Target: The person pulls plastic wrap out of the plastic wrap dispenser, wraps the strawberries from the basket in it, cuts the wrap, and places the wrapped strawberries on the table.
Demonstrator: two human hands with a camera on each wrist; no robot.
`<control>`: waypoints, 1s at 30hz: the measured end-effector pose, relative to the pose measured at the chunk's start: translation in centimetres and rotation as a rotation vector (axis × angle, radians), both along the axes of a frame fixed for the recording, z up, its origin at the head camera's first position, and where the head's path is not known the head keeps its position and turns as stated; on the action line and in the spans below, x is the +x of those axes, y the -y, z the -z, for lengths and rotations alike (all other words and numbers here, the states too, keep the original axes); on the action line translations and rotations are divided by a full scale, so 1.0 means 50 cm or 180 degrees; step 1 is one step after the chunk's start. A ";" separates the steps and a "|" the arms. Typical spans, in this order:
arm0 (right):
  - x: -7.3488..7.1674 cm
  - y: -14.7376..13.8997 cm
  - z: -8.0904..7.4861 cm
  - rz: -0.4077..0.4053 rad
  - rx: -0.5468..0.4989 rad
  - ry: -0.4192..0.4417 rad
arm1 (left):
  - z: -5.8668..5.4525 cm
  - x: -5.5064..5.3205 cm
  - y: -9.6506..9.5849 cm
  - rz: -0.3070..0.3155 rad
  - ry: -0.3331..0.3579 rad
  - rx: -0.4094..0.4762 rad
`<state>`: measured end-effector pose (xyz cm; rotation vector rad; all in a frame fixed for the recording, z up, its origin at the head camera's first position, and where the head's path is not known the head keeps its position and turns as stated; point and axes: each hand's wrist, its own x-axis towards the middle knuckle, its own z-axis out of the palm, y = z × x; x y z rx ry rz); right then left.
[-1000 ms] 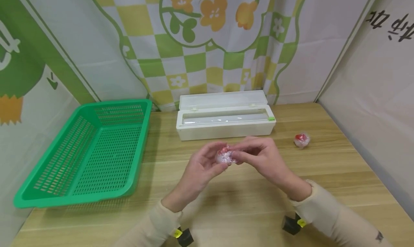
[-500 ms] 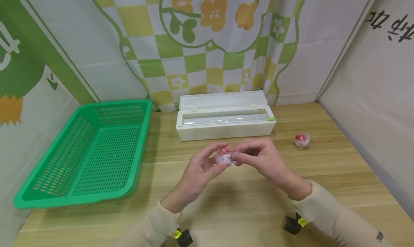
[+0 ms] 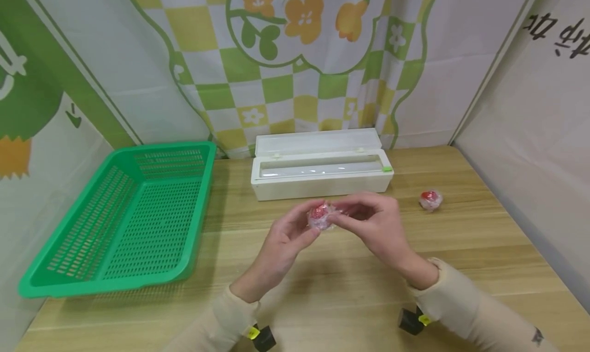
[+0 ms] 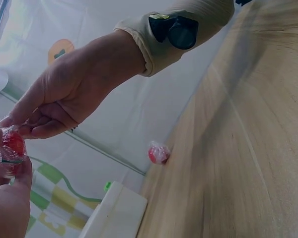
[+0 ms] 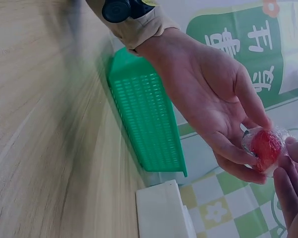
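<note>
A small red round thing (image 3: 320, 215) in clear plastic film is held above the table, in front of the white box. My left hand (image 3: 278, 247) grips it between thumb and fingers from the left, as the right wrist view also shows. From the other side my right hand (image 3: 380, 231) pinches the film with thumb and fingertips. In the left wrist view, the film bunches and shines around the red thing (image 4: 12, 144). Its exact kind is hidden by the wrap. A second film-wrapped red thing (image 3: 430, 201) lies on the table to the right.
The long white box (image 3: 322, 187) stands at the back with its lid raised and a roll of clear film (image 3: 320, 170) inside. At the left is a green plastic basket (image 3: 195, 229) with slotted walls. A patterned curtain (image 3: 276, 90) hangs behind the wooden table (image 3: 341, 301).
Both hands stay in nearly the same place. The red thing has turned slightly between the fingers, and the right hand's fingers have shifted on the film.
</note>
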<state>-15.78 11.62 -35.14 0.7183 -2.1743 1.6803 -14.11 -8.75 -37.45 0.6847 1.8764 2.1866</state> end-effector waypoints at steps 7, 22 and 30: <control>0.001 0.001 -0.003 -0.0305 0.0015 0.0387 | -0.002 -0.001 -0.003 -0.0028 -0.0152 0.0154; -0.003 -0.008 -0.012 -0.0612 0.0231 0.0419 | -0.008 -0.002 -0.001 -0.0161 0.0200 -0.0016; -0.001 -0.004 -0.016 -0.0483 0.0055 0.0435 | 0.000 -0.003 -0.003 -0.0189 0.0121 0.0053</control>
